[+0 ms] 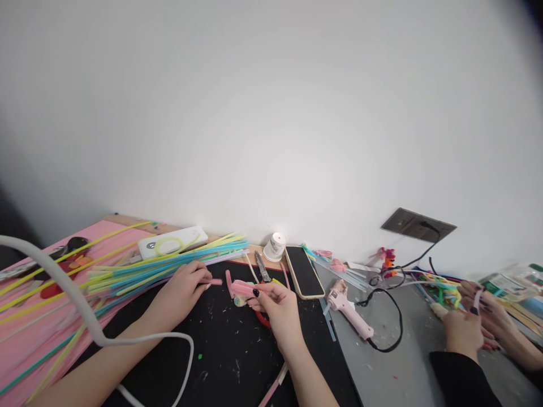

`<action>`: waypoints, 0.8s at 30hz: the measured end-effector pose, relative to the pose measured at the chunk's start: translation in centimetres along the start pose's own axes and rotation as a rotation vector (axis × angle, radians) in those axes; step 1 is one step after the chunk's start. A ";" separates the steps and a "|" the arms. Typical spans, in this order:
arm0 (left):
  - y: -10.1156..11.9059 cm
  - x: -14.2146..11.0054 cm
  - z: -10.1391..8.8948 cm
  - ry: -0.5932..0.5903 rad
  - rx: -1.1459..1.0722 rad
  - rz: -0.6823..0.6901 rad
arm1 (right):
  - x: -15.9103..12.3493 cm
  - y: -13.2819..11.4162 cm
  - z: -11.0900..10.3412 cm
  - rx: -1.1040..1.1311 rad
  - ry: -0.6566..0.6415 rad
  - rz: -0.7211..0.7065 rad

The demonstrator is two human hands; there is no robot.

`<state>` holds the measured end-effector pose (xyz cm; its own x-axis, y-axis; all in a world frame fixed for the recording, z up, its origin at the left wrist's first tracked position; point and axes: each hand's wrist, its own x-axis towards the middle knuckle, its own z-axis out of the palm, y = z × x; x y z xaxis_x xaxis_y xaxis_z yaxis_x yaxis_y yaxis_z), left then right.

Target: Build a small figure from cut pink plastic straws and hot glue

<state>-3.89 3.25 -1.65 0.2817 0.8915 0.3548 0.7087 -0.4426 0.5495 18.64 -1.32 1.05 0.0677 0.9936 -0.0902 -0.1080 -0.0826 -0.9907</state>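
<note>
My left hand (189, 289) is closed in a pinch on a short pink pipe cleaner piece (216, 281), just above the black mat (203, 362). In my right hand (278, 311), thumb and fingers grip a small craft piece of folded pink pipe cleaner (242, 288); part of it is hidden by the fingers. A small round pale item (238, 302) shows at its lower edge. Partly behind the right hand lie scissors (262, 265), blades toward the wall. A pink strip (274, 385) lies under my right forearm.
Bundled pipe cleaners (169, 268) and a white power bank (172, 242) lie left. A paper cup (275, 247), phone (304, 272) and pink glue gun (350, 312) with black cord stand or lie rightward. A co-worker's hands (469, 319) work at far right. A white cable (89, 322) loops in front.
</note>
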 end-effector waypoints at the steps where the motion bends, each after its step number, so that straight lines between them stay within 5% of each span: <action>1: -0.2 0.0 0.1 -0.013 0.023 0.005 | 0.0 0.0 0.0 -0.002 0.000 -0.001; 9: 1.3 0.0 -0.7 -0.057 0.007 -0.010 | 0.3 0.1 -0.2 -0.017 0.061 -0.027; 15: 3.5 -0.3 -1.0 -0.066 -0.298 -0.015 | 0.5 0.5 -0.6 -0.058 0.085 -0.045; 24: 4.3 -0.7 0.4 -0.161 -0.690 -0.050 | 0.2 0.7 0.0 -0.069 -0.069 -0.012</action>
<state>-0.81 0.76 0.17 0.3898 0.8917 0.2299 0.1668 -0.3139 0.9347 18.59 -1.14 0.34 -0.0006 0.9973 -0.0735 -0.0392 -0.0735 -0.9965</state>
